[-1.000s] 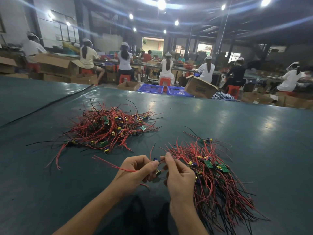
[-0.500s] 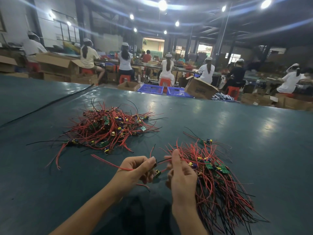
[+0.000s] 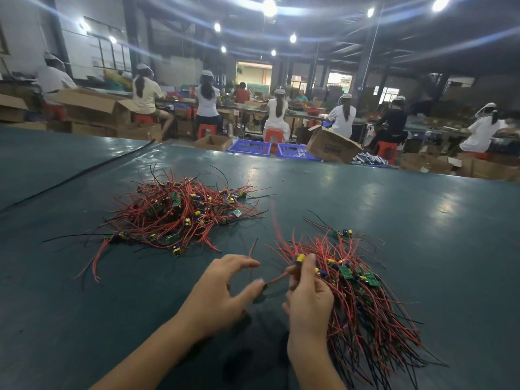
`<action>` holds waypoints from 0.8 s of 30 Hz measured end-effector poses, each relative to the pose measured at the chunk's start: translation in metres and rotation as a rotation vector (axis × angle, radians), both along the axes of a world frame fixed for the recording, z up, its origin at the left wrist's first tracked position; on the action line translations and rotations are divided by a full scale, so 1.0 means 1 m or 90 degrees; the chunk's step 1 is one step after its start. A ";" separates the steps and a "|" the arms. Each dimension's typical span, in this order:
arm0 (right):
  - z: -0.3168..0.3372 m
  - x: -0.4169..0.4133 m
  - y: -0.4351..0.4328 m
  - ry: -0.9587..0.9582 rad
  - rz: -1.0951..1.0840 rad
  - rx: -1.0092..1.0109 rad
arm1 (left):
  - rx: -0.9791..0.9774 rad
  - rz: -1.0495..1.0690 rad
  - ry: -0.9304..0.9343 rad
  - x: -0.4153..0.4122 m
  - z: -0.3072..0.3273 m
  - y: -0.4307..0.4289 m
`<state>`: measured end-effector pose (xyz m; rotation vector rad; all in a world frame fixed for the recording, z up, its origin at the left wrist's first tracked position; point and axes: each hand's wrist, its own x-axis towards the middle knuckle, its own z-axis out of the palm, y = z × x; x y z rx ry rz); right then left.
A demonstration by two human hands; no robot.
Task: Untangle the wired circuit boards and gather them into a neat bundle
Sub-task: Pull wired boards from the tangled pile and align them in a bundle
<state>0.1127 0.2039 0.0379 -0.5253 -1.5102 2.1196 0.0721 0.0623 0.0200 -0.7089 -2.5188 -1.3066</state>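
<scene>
Right hand (image 3: 308, 299) clamped on one wired board (image 3: 300, 258), just beside sorted bundle (image 3: 365, 311) on its right. Left hand (image 3: 222, 291) spread loose, thumb at red lead (image 3: 277, 279). Tangled pile (image 3: 180, 215) ahead of left hand. Risk: loose lead snags bundle wires, drags them crooked.

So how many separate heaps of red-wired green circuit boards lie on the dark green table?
2. A tangled heap lies far left; a combed bundle lies near right, by the right hand, which pinches one loose board. Boards inside either heap may be hidden.
</scene>
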 end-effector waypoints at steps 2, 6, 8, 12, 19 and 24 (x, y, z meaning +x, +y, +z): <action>-0.002 -0.005 0.010 -0.018 -0.038 -0.079 | -0.249 -0.011 0.056 -0.003 -0.014 -0.004; -0.004 -0.012 0.023 -0.057 -0.022 -0.185 | -0.417 -0.006 0.060 -0.006 -0.029 -0.004; -0.007 -0.013 0.025 -0.067 -0.009 -0.192 | -0.390 0.020 0.109 -0.006 -0.027 -0.006; -0.011 -0.014 0.022 -0.066 0.011 -0.184 | -0.340 0.035 0.150 -0.005 -0.022 -0.006; -0.008 -0.012 0.016 -0.110 0.086 -0.108 | -0.171 0.104 0.194 -0.003 -0.011 -0.004; -0.003 -0.004 0.003 -0.102 0.137 0.060 | -0.068 0.104 0.264 0.002 -0.001 -0.001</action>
